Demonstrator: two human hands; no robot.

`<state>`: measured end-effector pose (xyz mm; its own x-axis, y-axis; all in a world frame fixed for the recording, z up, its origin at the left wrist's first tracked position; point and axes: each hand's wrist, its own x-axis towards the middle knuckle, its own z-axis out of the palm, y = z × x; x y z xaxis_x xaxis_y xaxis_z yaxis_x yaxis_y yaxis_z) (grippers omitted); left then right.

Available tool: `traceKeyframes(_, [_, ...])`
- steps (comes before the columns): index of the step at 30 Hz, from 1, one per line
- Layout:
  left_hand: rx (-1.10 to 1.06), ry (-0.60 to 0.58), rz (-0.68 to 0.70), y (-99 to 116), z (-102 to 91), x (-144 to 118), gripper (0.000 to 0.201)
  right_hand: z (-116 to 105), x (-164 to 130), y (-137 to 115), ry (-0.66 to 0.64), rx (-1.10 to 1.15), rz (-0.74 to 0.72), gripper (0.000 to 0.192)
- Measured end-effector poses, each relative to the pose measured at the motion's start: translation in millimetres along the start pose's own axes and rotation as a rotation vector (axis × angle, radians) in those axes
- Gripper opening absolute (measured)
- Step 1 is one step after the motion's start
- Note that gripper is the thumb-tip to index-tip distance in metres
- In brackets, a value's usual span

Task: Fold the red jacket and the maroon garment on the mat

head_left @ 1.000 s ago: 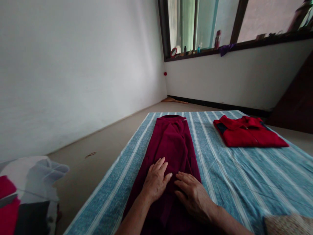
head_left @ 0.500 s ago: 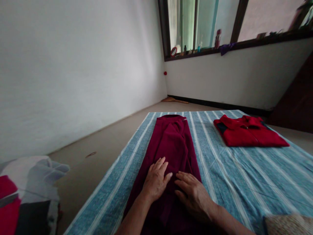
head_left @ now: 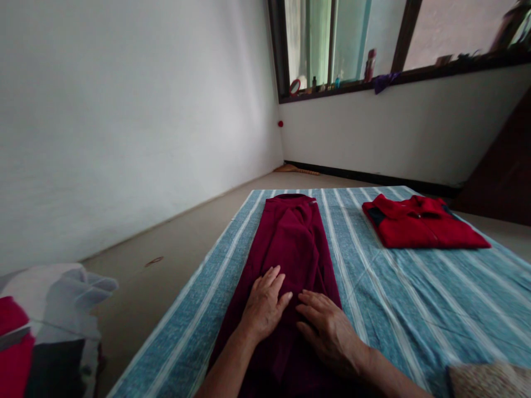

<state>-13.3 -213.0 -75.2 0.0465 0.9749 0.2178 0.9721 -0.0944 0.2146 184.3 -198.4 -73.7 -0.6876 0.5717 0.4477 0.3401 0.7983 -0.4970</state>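
Observation:
A pair of dark magenta trousers (head_left: 290,237) lies lengthwise on a blue-and-white striped bed sheet (head_left: 352,265), its waistband at the far end. My left hand (head_left: 266,303) rests on the cloth with its fingers stretched forward. Beside it my right hand (head_left: 329,329) lies on the same trousers, fingers extended and angled to the left. Neither hand grips anything. The near part of the trousers passes beneath my forearms and is dark there.
A folded red top (head_left: 423,224) with dark shoulder patches lies at the far right. A beige textured item (head_left: 489,380) shows at the lower right. Piled cloth (head_left: 53,304) stands at left. Small items line the windowsill (head_left: 348,87).

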Motion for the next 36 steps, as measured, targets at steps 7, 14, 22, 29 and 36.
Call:
traceKeyframes(7, [0.002, 0.002, 0.009, -0.1, -0.7, 0.0, 0.04, -0.4, 0.7, -0.8, -0.001, 0.004, 0.009, 0.022])
traceKeyframes(14, [0.0, -0.003, 0.001, 1.5, -1.7, 0.4, 0.041, -0.5, 0.8, 0.2, -0.02, 0.016, 0.005, 0.021])
traceKeyframes(22, [0.007, -0.011, -0.001, 1.1, -0.6, 0.5, 0.04, -1.0, 0.8, -0.9, -0.011, 0.008, 0.017, 0.021])
traceKeyframes(29, [-0.012, 0.013, -0.002, -0.5, 1.4, -0.1, 0.04, -2.1, 1.1, -1.4, -0.009, 0.005, 0.013, 0.021])
traceKeyframes(36, [0.0, 0.007, 0.017, -0.7, 0.3, 0.0, 0.04, -0.9, 0.8, 0.6, -0.024, 0.001, -0.003, 0.022])
